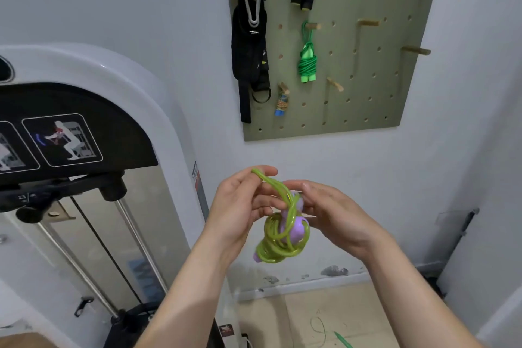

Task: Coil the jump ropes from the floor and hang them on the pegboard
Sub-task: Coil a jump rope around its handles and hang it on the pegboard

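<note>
closest to me, my left hand (240,206) pinches a loop of glossy, translucent yellow-green cord between thumb and fingertip, and my right hand (336,215) curls round the smooth lilac plastic handles. the jump rope (278,246) hangs between both hands as a loose round bundle (cord wound over the handles), in mid-air before the wall. down on the floor lies a thin green strand (343,340). farther up, the flat olive pegboard (367,93), dotted with holes, carries stubby wooden pegs (368,22) and a tightly wound coiled rope (307,63) in bright green.
</note>
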Demonstrator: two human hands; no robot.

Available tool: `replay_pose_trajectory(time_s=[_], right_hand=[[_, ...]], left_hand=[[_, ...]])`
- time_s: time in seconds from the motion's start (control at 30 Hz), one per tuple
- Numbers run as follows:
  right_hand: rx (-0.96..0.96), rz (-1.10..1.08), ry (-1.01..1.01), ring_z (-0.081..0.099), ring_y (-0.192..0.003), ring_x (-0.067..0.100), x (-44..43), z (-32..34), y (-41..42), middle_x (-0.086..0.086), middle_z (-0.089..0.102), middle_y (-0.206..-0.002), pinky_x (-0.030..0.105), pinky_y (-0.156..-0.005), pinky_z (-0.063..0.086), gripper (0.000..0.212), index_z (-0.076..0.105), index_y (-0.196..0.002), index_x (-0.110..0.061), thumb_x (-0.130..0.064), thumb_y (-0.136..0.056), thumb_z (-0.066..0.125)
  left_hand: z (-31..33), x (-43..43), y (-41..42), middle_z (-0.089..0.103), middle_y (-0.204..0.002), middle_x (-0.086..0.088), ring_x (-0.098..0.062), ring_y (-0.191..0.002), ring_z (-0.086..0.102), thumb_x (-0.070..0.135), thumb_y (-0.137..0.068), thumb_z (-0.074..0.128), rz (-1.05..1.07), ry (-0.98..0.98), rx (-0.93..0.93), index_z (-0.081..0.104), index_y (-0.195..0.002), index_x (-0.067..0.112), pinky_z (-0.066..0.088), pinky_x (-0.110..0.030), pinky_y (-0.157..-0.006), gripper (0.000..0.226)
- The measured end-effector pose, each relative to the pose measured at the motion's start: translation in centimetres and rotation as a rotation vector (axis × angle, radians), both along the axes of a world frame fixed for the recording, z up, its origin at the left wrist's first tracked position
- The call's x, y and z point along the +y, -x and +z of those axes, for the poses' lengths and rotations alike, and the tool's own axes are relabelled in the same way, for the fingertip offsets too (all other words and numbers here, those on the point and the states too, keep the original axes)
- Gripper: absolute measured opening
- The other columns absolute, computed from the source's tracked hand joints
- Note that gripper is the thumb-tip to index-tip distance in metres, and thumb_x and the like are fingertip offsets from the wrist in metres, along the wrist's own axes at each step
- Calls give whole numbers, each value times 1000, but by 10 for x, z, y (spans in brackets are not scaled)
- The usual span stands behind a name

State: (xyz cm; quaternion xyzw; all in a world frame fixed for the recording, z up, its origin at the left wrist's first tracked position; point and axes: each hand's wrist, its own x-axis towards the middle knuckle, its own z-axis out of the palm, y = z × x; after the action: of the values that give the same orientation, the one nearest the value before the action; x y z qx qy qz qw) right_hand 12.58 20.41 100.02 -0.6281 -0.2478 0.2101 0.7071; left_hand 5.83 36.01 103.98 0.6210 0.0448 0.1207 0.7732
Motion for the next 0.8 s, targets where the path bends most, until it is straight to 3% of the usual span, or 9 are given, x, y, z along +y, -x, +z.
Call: replay_pose_trajectory(time_s=[0.07,0.13,0.23,0.3,0.4,0.5,0.67,0.8], right_hand=[[-95,-3,66,67,-89,30,9,12,1,19,70,-96,38,-84,51,40,70,-104,-9,-41,-91,51],[-146,-106,50,62,-72,25,15,21,-2,23,67,-85,34,-71,49,42,68,-90,-2,-43,-89,58],[-206,-233,25,58,-62,19,17,31,-8,10,62,-71,28,-62,47,27,67,-80,-8,-33,-89,66],[-254,-303,44,58,-62,19,16,37,-15,6,62,-71,29,-60,49,19,67,-77,-9,-24,-89,67],[-278,-378,65,56,-63,16,13,44,-30,3,60,-66,24,-62,47,15,65,-75,-9,-16,-87,68],[-179,-374,-53,54,-68,17,6,51,-51,6,57,-71,30,-67,44,9,66,-81,-9,-1,-84,66],[-50,-292,-231,58,-68,16,-16,66,-91,9,64,-82,33,-65,50,6,64,-85,-7,-11,-90,63],[-70,-344,-241,59,-61,13,-33,78,-134,5,66,-74,26,-56,47,7,67,-88,-7,-13,-88,64]], left_hand=[[5,3,-7,66,-73,-16,-18,-52,62,11,-98,42,20,-7,-22,64,-98,9,42,-22,-51,22],[11,5,-15,69,-78,-15,-18,-54,61,6,-96,41,23,30,-40,63,-104,9,43,-22,-52,23],[24,6,-26,72,-89,-15,-17,-61,57,-1,-90,42,-35,119,-88,60,-112,8,45,-25,-59,30],[32,4,-35,73,-91,-13,-16,-67,53,2,-90,45,-85,71,-127,61,-116,9,45,-27,-64,31],[41,-5,-54,72,-87,-1,-11,-71,50,5,-97,41,-107,-228,-185,58,-123,22,46,-25,-68,36],[47,-16,-78,69,-80,6,-7,-68,50,4,-100,37,-74,-437,-238,51,-125,30,44,-19,-65,39],[60,-28,-125,70,-74,4,-10,-67,57,1,-98,41,37,-409,-261,66,-101,19,47,-21,-67,31],[70,-44,-170,71,-75,1,-7,-72,64,1,-97,45,27,-393,-290,67,-104,16,50,-17,-69,27]])
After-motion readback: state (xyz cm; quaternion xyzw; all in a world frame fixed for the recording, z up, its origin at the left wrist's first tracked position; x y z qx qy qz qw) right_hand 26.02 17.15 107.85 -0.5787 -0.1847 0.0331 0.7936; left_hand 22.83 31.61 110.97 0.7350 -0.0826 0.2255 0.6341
